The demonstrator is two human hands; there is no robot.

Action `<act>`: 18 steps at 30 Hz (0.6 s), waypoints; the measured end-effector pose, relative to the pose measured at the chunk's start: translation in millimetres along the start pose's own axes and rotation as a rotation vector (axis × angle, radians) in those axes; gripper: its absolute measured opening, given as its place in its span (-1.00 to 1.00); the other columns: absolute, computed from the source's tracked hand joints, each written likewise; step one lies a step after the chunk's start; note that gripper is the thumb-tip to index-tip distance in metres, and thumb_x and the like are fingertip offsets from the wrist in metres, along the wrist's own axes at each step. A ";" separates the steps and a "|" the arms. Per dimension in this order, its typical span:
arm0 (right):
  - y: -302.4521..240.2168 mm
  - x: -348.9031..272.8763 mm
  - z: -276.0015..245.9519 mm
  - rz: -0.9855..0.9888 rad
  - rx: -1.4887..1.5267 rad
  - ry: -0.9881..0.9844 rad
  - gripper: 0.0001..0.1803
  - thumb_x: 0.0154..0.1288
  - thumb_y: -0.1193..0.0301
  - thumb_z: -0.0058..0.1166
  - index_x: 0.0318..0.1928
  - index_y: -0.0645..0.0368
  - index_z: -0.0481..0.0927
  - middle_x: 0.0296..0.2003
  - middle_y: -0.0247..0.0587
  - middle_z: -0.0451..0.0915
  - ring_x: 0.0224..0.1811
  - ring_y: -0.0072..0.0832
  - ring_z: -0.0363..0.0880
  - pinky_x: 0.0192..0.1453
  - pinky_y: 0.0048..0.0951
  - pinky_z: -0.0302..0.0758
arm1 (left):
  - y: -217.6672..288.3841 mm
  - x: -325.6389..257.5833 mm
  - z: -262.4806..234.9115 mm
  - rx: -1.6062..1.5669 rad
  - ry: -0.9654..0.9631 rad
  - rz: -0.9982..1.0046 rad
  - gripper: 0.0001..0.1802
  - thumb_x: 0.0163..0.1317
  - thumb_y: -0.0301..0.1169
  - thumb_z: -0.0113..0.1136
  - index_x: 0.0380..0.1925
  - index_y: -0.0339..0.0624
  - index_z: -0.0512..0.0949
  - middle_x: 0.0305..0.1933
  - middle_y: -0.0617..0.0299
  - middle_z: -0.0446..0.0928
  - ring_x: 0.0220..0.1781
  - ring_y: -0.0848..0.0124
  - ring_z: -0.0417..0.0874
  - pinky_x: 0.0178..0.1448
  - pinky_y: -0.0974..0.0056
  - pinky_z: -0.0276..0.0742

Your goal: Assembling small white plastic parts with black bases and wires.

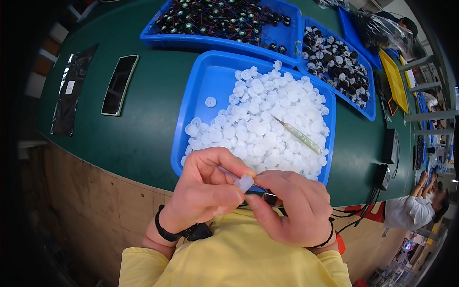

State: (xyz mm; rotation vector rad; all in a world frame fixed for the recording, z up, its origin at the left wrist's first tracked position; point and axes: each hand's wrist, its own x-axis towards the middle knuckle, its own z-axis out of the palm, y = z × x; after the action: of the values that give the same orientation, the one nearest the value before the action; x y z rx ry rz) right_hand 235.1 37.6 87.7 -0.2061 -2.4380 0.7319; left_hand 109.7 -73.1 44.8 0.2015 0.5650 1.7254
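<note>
Close in front of my body, both hands meet just over the near rim of a blue tray (191, 103). My left hand (203, 186) pinches a small translucent white plastic cap (245, 182) between thumb and fingertips. Thin wires run past the cap toward my right hand (301, 205). That hand is closed around a small dark cylindrical part (270, 197) with a shiny side, mostly hidden by the fingers. Inside the tray lies a heap of similar white caps (258, 126), with pale green tweezers (300, 136) resting on top.
Behind stands a blue tray (191, 43) of small wired round parts. To its right, another blue tray (366, 103) holds black-and-white pieces. A phone (119, 86) and a dark plastic bag (71, 93) lie left on the green table (153, 110). Black boxes with cables (382, 177) sit right.
</note>
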 end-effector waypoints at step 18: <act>13.9 4.1 -14.0 0.106 0.262 0.009 -0.61 -0.13 0.57 0.22 -0.20 0.41 0.48 -0.30 0.01 0.56 -0.37 -0.20 0.57 -0.32 -0.41 0.52 | 0.0 -0.1 12.0 0.839 0.086 0.475 -0.66 -0.11 -0.69 0.31 -0.26 -0.45 0.50 -0.39 0.13 0.54 -0.42 0.51 0.57 -0.37 0.45 0.51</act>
State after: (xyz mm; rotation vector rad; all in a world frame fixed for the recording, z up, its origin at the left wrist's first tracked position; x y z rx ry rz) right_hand 239.5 56.8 91.6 -0.2360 -2.3072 1.0842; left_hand 114.8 -70.1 55.2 0.9147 1.3725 1.8521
